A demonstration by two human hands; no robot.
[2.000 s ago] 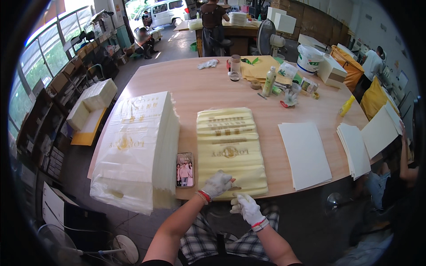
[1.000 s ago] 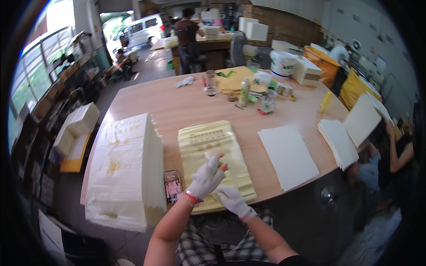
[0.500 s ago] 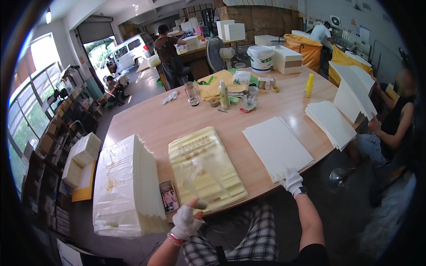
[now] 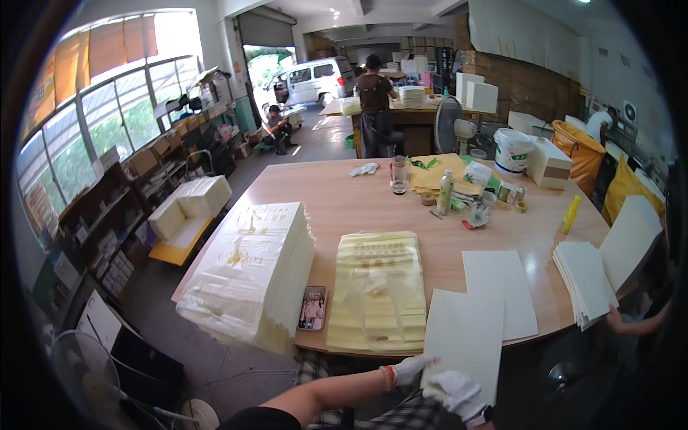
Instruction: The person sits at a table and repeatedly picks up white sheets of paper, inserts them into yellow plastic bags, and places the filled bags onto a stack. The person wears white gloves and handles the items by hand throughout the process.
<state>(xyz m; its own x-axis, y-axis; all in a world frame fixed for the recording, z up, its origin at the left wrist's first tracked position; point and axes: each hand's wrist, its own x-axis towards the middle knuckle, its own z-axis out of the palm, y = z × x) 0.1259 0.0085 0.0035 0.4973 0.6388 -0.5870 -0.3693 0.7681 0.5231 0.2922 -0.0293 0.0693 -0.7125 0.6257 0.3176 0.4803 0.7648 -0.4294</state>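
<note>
A white rectangular board (image 4: 464,337) hangs partly over the table's near edge, overlapping another white board (image 4: 517,287) that lies flat. My right hand (image 4: 456,393), in a white glove, is closed at the near end of the overhanging board. At that board's left edge is my left hand (image 4: 410,370), gloved with bare fingertips. One of its fingertips lies on the board's face, and the other fingers are mostly hidden. Left of the boards lies a flat pile of pale yellow plastic bags (image 4: 380,287), with a phone (image 4: 312,308) beside it.
A tall plastic-wrapped stack (image 4: 247,265) stands at the table's left. Farther back are a bottle (image 4: 445,192), a white bucket (image 4: 513,150) and a yellow bottle (image 4: 570,215). At right, another person's hand (image 4: 616,319) touches a fanned pile of white boards (image 4: 582,276).
The view has swung left. The top white board has come toward me, off the one below, with my right hand. My left hand has moved right, from near the phone to the board's edge.
</note>
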